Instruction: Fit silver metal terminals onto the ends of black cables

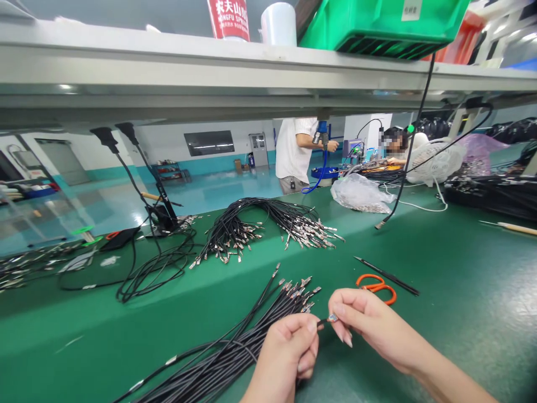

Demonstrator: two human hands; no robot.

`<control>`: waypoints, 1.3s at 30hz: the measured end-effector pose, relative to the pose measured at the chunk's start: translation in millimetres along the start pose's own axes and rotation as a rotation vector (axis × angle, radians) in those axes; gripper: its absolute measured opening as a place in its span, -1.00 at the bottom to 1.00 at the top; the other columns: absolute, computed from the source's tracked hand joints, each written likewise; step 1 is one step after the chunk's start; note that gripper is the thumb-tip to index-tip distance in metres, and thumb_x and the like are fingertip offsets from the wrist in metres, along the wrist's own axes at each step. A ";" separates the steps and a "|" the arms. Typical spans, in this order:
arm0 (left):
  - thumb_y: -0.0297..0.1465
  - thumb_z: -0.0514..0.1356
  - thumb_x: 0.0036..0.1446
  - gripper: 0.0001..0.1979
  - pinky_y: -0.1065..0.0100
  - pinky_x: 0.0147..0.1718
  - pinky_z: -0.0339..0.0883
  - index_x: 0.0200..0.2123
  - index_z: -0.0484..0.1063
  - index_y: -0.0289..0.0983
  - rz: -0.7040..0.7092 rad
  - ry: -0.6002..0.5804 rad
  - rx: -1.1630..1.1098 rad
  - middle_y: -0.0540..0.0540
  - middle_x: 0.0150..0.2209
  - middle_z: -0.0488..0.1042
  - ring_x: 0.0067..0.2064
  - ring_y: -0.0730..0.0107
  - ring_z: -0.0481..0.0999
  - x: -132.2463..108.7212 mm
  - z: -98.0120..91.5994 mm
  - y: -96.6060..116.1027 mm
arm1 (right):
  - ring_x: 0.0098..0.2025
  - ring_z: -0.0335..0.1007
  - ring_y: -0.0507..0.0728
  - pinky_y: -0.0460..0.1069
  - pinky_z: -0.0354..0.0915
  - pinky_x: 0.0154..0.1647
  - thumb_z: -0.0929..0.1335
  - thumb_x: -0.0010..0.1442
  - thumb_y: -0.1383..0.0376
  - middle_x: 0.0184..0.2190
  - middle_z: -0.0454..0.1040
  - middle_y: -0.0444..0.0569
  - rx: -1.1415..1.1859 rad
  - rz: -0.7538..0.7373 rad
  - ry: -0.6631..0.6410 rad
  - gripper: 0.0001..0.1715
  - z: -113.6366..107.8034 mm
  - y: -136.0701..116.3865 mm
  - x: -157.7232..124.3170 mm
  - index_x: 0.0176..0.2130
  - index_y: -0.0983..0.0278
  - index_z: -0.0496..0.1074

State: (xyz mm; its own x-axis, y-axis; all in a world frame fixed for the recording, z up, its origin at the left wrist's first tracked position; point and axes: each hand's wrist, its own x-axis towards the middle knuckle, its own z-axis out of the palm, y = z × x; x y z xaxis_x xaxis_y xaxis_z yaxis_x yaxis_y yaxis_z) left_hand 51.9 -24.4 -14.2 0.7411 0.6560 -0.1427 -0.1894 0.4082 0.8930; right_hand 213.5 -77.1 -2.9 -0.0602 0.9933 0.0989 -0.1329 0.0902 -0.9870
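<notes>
Fingers of the right hand (369, 324) are shut on a crimped terminal (332, 318); its black wire (321, 323) is led leftward into the curled left hand (285, 350).

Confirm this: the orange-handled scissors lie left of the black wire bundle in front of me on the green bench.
The side is wrong: the head view shows the orange-handled scissors lying right of the black wire bundle, not left, on the green bench.

orange scissors (377, 286) | black tweezers (388, 276) | green crate (377, 22) | plastic bag (359, 193)
</notes>
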 end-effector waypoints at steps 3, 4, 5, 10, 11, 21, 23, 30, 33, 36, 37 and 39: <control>-0.27 0.20 -0.01 -0.75 0.50 -0.71 -0.29 -0.46 0.29 -0.36 0.016 0.001 0.011 0.12 -0.69 0.12 -0.71 0.71 -0.13 0.8 0.6 -0.8 | -0.56 0.15 -0.04 -0.12 0.10 -0.48 0.28 0.16 0.16 -0.60 0.29 -0.15 -0.030 0.005 -0.003 -0.68 0.0 -0.5 -1.3 -0.47 0.36 0.29; -0.26 0.20 -0.01 -0.75 0.51 -0.71 -0.28 -0.46 0.30 -0.36 0.025 0.005 0.023 0.10 -0.68 0.14 -0.71 0.71 -0.12 0.7 0.9 -0.9 | -0.56 0.15 -0.04 -0.12 0.10 -0.48 0.28 0.16 0.15 -0.60 0.29 -0.15 -0.039 0.007 -0.003 -0.67 0.3 -0.9 -2.0 -0.48 0.36 0.28; -0.26 0.20 -0.01 -0.75 0.52 -0.71 -0.25 -0.46 0.31 -0.36 0.039 0.018 0.048 0.08 -0.66 0.19 -0.71 0.70 -0.09 0.4 1.5 -0.7 | -0.56 0.15 -0.04 -0.12 0.10 -0.48 0.28 0.16 0.14 -0.60 0.29 -0.15 -0.048 0.013 0.001 -0.67 0.6 -1.5 -2.7 -0.48 0.35 0.28; -0.34 0.21 -0.05 -0.80 0.47 -0.56 0.16 -0.31 0.43 -0.31 0.302 0.179 0.403 -0.11 -0.41 0.40 -0.50 0.47 0.31 -6.4 8.1 6.1 | -0.61 0.12 -0.05 -0.14 0.05 -0.53 0.29 0.13 0.12 -0.66 0.26 -0.20 -0.100 0.039 0.079 -0.64 5.7 -4.3 -5.5 -0.51 0.32 0.22; -0.38 0.22 -0.06 -0.83 0.45 -0.49 0.21 -0.34 0.45 -0.28 0.372 0.200 0.501 -0.12 -0.39 0.41 -0.44 0.41 0.35 -8.2 9.8 8.1 | -0.63 0.10 -0.06 -0.14 0.03 -0.54 0.29 0.13 0.13 -0.68 0.24 -0.22 -0.106 0.045 0.093 -0.64 7.3 -4.3 -5.8 -0.53 0.32 0.20; -0.34 0.18 -0.01 -0.83 0.45 -0.62 0.16 -0.51 0.52 -0.30 0.383 0.263 0.753 -0.09 -0.57 0.34 -0.61 0.46 0.30 -11.2 10.2 7.0 | -0.64 0.05 -0.07 -0.13 -0.01 -0.54 0.25 0.17 0.12 -0.70 0.21 -0.22 -0.031 0.085 0.113 -0.62 16.1 0.9 -7.5 -0.54 0.32 0.19; -0.32 0.18 -0.02 -0.80 0.48 -0.68 0.12 -0.53 0.49 -0.33 0.323 0.246 0.676 -0.07 -0.56 0.30 -0.66 0.52 0.26 -11.4 9.9 6.8 | -0.63 0.05 -0.07 -0.12 -0.01 -0.54 0.25 0.16 0.10 -0.69 0.21 -0.22 -0.018 0.084 0.110 -0.61 16.0 0.4 -7.3 -0.52 0.32 0.20; -0.23 0.17 -0.04 -0.69 0.53 -0.73 -0.01 -0.63 0.37 -0.37 0.123 0.167 0.487 0.02 -0.77 0.19 -0.73 0.59 0.14 -10.0 10.7 11.6 | -0.61 0.08 -0.05 -0.11 0.03 -0.51 0.25 0.15 0.04 -0.68 0.22 -0.20 -0.069 0.071 0.105 -0.56 15.4 0.9 -4.6 -0.55 0.32 0.18; -0.20 0.18 -0.08 -0.66 0.53 -0.75 -0.05 -0.64 0.36 -0.38 0.069 0.165 0.419 0.00 -0.76 0.23 -0.74 0.61 0.13 -8.4 8.8 10.1 | -0.63 0.07 -0.06 -0.11 0.03 -0.53 0.24 0.15 0.03 -0.69 0.22 -0.21 -0.110 0.081 0.121 -0.54 14.9 4.0 -3.6 -0.56 0.32 0.18; -0.20 0.20 -0.11 -0.67 0.54 -0.77 -0.05 -0.63 0.37 -0.40 0.038 0.151 0.342 -0.04 -0.69 0.30 -0.74 0.62 0.15 -6.8 6.3 7.6 | -0.64 0.08 -0.06 -0.12 0.04 -0.54 0.23 0.15 0.02 -0.71 0.21 -0.22 -0.162 0.088 0.145 -0.54 14.3 7.3 -2.2 -0.55 0.32 0.20; -0.21 0.21 -0.12 -0.68 0.55 -0.78 -0.05 -0.61 0.38 -0.40 0.029 0.145 0.319 -0.06 -0.67 0.33 -0.74 0.62 0.16 -6.4 5.6 6.9 | -0.65 0.08 -0.05 -0.12 0.04 -0.55 0.23 0.15 0.01 -0.71 0.21 -0.22 -0.174 0.088 0.148 -0.54 14.1 8.2 -1.6 -0.54 0.32 0.21; -0.23 0.22 -0.13 -0.70 0.56 -0.79 -0.06 -0.56 0.41 -0.41 0.007 0.140 0.282 -0.06 -0.66 0.35 -0.74 0.63 0.15 -5.7 4.9 6.2 | -0.66 0.09 -0.05 -0.12 0.03 -0.56 0.22 0.15 0.00 -0.71 0.22 -0.22 -0.190 0.090 0.151 -0.53 13.6 9.7 -0.6 -0.53 0.32 0.24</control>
State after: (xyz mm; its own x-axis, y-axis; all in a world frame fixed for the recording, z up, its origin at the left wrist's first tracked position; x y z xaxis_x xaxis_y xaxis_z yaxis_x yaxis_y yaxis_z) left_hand 49.7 -28.7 -5.7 0.6407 0.7474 -0.1760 0.0064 0.2240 0.9746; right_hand 198.7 -77.8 -10.8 0.0869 0.9962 0.0037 0.0554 -0.0011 -0.9985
